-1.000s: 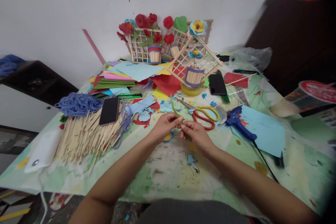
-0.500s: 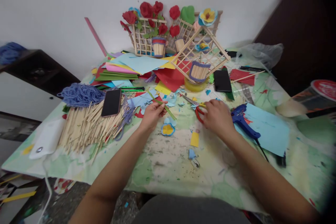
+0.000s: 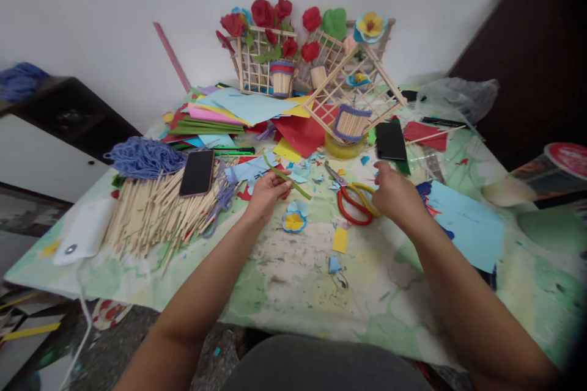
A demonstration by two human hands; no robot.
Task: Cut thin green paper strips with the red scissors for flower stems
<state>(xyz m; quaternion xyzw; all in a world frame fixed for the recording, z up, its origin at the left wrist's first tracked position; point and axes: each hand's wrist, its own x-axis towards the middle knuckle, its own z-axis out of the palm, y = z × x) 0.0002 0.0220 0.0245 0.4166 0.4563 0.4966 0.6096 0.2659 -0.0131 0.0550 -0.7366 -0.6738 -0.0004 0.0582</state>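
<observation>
My left hand (image 3: 269, 194) pinches a thin green paper strip (image 3: 287, 178), which slants across its fingertips. Below that hand lies a small blue and yellow paper flower (image 3: 294, 221). Scissors (image 3: 353, 203) with red and yellow handles rest on the table, blades slightly apart and pointing away. Just right of their handles is my right hand (image 3: 393, 195), holding nothing, its index finger raised and the other fingers loosely curled. A blue glue gun (image 3: 424, 191) is partly hidden behind my right wrist. A yellow paper piece (image 3: 340, 240) lies near the scissors.
Bamboo sticks (image 3: 151, 211), blue yarn (image 3: 144, 157) and a phone (image 3: 197, 173) lie on the left. Stick lattices with red paper flowers (image 3: 263, 13) stand at the back, behind stacked coloured paper (image 3: 250, 108). A black phone (image 3: 391, 141) and light blue paper (image 3: 472, 226) are on the right.
My right hand has let go of the scissors and shifted to the right, so their handles now show in full. My left hand still holds the green strip in nearly the same place.
</observation>
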